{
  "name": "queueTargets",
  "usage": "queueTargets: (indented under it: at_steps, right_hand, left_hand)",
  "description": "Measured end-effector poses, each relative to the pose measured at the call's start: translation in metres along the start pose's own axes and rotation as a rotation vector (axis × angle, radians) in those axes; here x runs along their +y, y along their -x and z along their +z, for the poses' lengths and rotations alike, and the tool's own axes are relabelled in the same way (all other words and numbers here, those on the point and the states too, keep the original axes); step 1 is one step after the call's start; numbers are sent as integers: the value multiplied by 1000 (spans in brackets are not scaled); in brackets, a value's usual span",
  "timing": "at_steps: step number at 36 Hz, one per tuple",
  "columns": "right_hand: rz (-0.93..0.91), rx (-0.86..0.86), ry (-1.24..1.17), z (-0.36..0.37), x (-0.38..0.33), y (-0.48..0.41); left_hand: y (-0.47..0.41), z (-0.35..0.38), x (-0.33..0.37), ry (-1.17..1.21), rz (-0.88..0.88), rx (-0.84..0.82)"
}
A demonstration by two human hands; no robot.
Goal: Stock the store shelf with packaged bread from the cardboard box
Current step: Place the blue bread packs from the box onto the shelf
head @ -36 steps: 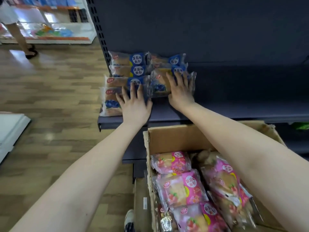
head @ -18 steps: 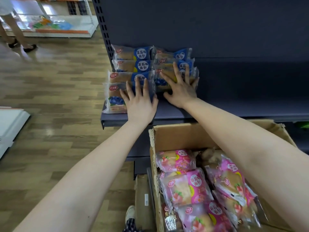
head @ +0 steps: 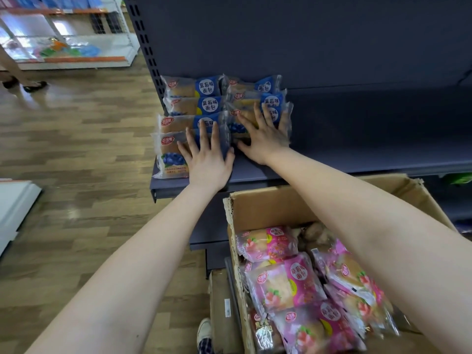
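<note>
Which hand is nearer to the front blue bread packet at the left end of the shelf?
Left. The left hand rests flat on the front blue packet, fingers straight. The right hand lies on the neighbouring stack of blue packets, to its right.

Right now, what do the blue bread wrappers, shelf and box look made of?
Blue bread wrappers: thin clear plastic film, glossy, glinting and crinkled at the seams.
Shelf: probably painted metal, matte dark blue, thin folded front lip.
Box: brown corrugated cardboard, dull, ragged torn left rim.
</note>
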State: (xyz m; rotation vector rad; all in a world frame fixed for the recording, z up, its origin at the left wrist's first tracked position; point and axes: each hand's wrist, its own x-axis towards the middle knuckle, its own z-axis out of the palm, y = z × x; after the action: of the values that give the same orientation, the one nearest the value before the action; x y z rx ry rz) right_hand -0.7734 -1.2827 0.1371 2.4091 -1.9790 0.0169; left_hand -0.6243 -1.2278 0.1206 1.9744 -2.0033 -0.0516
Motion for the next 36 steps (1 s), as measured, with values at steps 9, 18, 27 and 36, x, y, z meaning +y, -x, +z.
queueTargets:
  at_steps: [9,18,27,36]
  right_hand:
    - [2,285,-190,7,2,41]
    - [8,374,-277,-31,52,94]
    - [-103,506,-240,-52,101,165]
    - [-329,341,-153,-17,128,221]
  left_hand:
    - [4,-8,-1,13,-12,-50]
    - [29,-30,51,25,48,-58]
    - [70,-45,127,235,286,-24]
    - [133,-1,166,308,363,-77]
